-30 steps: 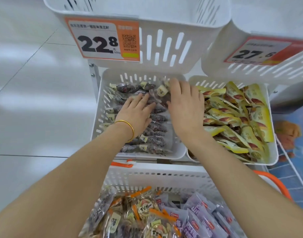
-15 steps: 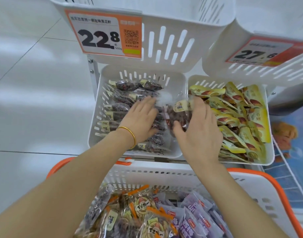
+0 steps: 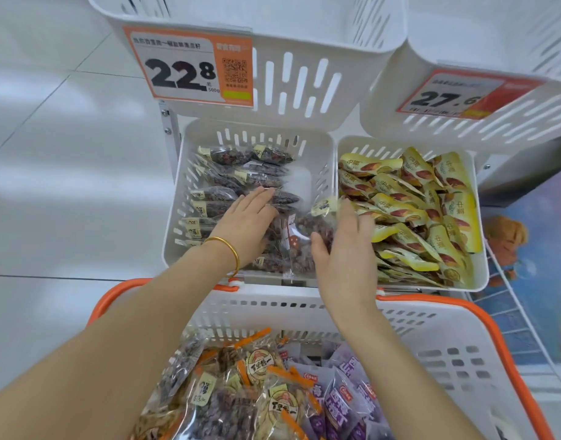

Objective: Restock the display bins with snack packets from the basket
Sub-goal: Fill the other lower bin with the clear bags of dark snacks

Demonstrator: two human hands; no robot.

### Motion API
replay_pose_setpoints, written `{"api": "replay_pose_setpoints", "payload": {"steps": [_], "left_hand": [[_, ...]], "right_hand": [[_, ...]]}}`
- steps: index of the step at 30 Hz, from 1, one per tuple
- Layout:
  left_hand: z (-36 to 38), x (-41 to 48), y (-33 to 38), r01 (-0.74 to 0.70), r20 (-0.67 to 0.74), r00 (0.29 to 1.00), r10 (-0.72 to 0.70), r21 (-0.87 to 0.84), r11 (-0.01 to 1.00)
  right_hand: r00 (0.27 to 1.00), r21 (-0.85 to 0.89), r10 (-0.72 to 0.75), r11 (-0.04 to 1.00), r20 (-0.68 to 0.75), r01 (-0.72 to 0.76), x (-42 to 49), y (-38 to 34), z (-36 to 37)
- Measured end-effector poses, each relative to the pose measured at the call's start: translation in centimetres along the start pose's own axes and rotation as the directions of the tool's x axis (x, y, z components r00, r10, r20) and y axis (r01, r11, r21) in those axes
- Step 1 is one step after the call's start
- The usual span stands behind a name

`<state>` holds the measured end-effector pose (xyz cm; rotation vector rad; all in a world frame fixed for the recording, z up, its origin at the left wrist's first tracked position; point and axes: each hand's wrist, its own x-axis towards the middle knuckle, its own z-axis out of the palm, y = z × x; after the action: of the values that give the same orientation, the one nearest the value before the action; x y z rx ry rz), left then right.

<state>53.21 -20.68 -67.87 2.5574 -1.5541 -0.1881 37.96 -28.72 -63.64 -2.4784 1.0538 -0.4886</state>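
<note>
Pressing on dark packets (image 3: pixel 241 176) in left display bin (image 3: pixel 323 154), left hand (image 3: pixel 247 223) lies flat, fingers straight, gripping nothing; gold bangle (image 3: pixel 231 249) on wrist. Over bin's right side, right hand (image 3: pixel 346 249) grips clear packet (image 3: pixel 301 236) of dark red snacks between thumb and curled fingers, just beside left hand. Next over, right display bin (image 3: pixel 477 249) full of yellow packets (image 3: pixel 400 198). Below bins, basket (image 3: pixel 431 328) with orange rim holds mixed snack packets (image 3: pixel 257 376). On upper bin (image 3: pixel 304 74), price tag (image 3: pixel 190 68) reads 22.8
</note>
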Motion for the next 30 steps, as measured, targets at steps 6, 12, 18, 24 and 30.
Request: {"api": "replay_pose_setpoints", "payload": {"steps": [6, 12, 18, 24, 30], "left_hand": [[-0.3, -0.2, 0.4, -0.01, -0.091, 0.996, -0.001, -0.12, 0.993], [-1.3, 0.9, 1.8, -0.058, -0.14, 0.99, 0.031, -0.195, 0.979], [-1.3, 1.5, 3.8, -0.026, -0.18, 0.982, -0.056, -0.422, 0.906], [-0.3, 1.9, 5.9, 0.013, 0.001, 1.0, -0.013, -0.2, 0.98], [0.8, 1.7, 5.5, 0.004, -0.179, 0.984, -0.01, -0.034, 0.999]], "right_hand": [[0.988, 0.02, 0.071, 0.997, 0.137, -0.075, -0.6, 1.0, -0.3], [0.994, 0.265, 0.042, 0.962, 0.103, -0.068, 0.2, 2.9, -4.3], [0.97, 0.388, 0.181, 0.916, -0.163, -0.106, 1.3, 4.6, -5.3], [0.961, 0.45, 0.191, 0.889, -0.201, -0.083, 1.1, 4.6, -3.4], [0.954, 0.485, 0.209, 0.87, -0.214, -0.082, 1.4, 4.4, -2.9]]}}
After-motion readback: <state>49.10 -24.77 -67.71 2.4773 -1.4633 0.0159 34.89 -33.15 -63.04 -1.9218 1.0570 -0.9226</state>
